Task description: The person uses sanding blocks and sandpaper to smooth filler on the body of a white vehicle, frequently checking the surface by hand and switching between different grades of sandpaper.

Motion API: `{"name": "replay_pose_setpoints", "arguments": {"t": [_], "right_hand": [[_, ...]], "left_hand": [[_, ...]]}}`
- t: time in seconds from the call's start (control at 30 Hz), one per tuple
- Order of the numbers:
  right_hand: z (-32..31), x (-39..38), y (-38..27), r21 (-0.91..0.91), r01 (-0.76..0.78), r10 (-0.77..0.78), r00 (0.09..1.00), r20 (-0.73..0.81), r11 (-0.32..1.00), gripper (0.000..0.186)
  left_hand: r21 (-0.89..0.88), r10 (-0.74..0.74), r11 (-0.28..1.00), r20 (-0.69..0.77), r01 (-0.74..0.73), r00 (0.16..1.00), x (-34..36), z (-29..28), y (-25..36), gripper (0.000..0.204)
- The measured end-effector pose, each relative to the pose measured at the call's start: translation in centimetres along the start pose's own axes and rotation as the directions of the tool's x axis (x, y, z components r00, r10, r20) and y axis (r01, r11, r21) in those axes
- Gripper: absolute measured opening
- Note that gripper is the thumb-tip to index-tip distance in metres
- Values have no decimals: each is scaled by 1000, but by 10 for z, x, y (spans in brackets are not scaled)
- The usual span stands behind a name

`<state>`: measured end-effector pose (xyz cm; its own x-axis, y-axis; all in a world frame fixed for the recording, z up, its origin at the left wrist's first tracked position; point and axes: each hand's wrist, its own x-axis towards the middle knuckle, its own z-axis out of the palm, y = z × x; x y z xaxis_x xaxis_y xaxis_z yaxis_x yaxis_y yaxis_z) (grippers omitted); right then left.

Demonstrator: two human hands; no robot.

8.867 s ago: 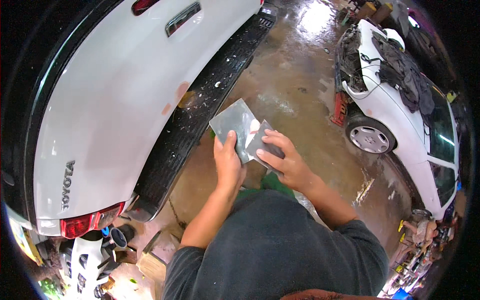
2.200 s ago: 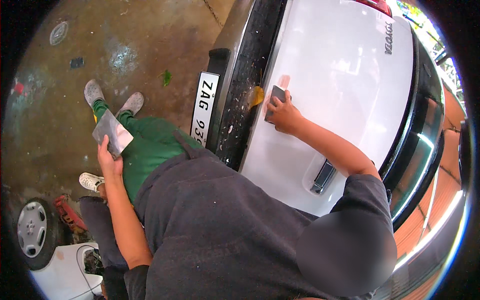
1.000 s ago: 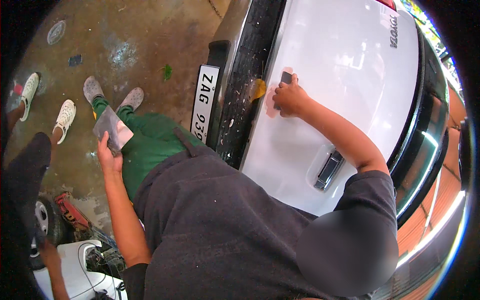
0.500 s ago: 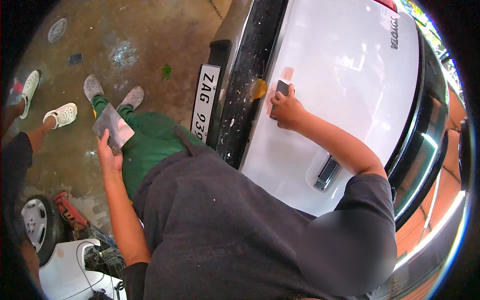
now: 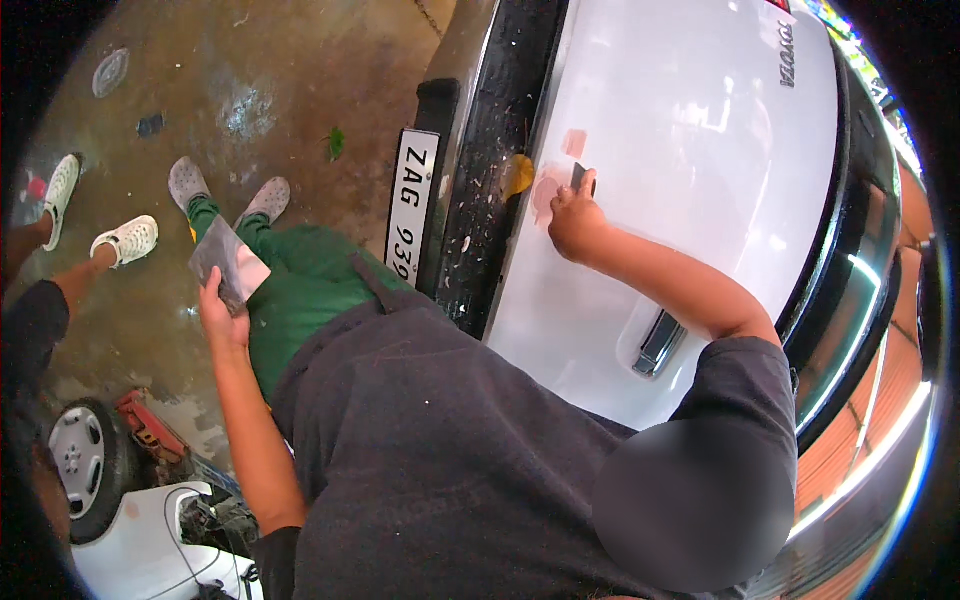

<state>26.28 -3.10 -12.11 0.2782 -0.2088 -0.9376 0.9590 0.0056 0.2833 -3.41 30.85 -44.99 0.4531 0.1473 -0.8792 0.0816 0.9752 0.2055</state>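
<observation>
My left hand (image 5: 222, 308) grips a flat grey plate (image 5: 222, 250) by its lower edge, thumb on top. A pale pink area (image 5: 253, 272) covers one corner of the plate. Over a white car tailgate (image 5: 680, 140), my right hand (image 5: 580, 222) pinches a dark, flat spreader (image 5: 580, 177), partly hidden by the fingers. Beside the fingers, a pink smear of filler (image 5: 547, 192) marks the panel near its lower edge. A smaller pink patch (image 5: 575, 143) lies just beyond the spreader.
The tailgate handle (image 5: 658, 345) sits below my right forearm. A bumper (image 5: 500, 150) with a yellow leaf (image 5: 518, 175) and a licence plate (image 5: 410, 205) run alongside. Another person in white clogs (image 5: 130, 237) stands at left. A wheel (image 5: 85, 460) and a white car part (image 5: 140, 530) lie lower left.
My right hand has shifted slightly toward the handle side and turned, uncovering more of the pink smear and patch. The left hand keeps holding the plate in nearly the same place.
</observation>
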Motion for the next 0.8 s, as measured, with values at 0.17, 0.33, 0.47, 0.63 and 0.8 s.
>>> {"name": "replay_pose_setpoints", "arguments": {"t": [0.17, 0.33, 0.47, 0.63, 0.8], "right_hand": [[-22, -29, 37, 41, -50, 48, 998, 46, 998, 33], [-30, -63, 72, 221, -166, 165, 986, 23, 961, 29], [-22, -52, 60, 237, -165, 187, 980, -72, 957, 27], [-19, -5, 42, 91, -42, 46, 998, -43, 995, 29], [-27, 13, 28, 63, -98, 97, 995, 11, 993, 25]], "left_hand": [[-11, -5, 1000, -17, 5, 1000, 0, -2, 5, 44], [-8, -7, 1000, 10, 7, 1000, 1, 2, 9, 45], [-3, -46, 999, -2, 46, 999, 0, 8, 15, 45], [42, -27, 999, -26, 28, 999, 0, 13, 24, 45], [49, -47, 998, -16, 48, 999, 6, 14, 31, 43]]}}
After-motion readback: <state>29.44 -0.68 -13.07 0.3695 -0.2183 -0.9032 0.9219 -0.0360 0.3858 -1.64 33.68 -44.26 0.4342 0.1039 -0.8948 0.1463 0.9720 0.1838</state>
